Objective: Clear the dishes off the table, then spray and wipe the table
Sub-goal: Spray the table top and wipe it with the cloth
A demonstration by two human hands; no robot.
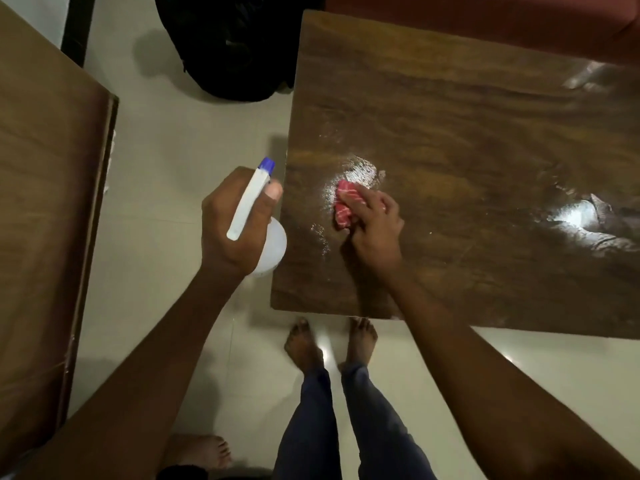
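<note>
A dark wooden table fills the right half of the head view, with no dishes on it. Wet droplets shine near its left edge. My right hand presses a red-and-white cloth flat on that wet patch. My left hand holds a white spray bottle with a blue nozzle just off the table's left edge, nozzle pointing away from me. The bottle's round body shows below my palm.
A second wooden surface stands at the left across a strip of pale tiled floor. A black bag lies on the floor beyond the table's far left corner. My bare feet stand at the near edge. Another person's foot shows at the bottom.
</note>
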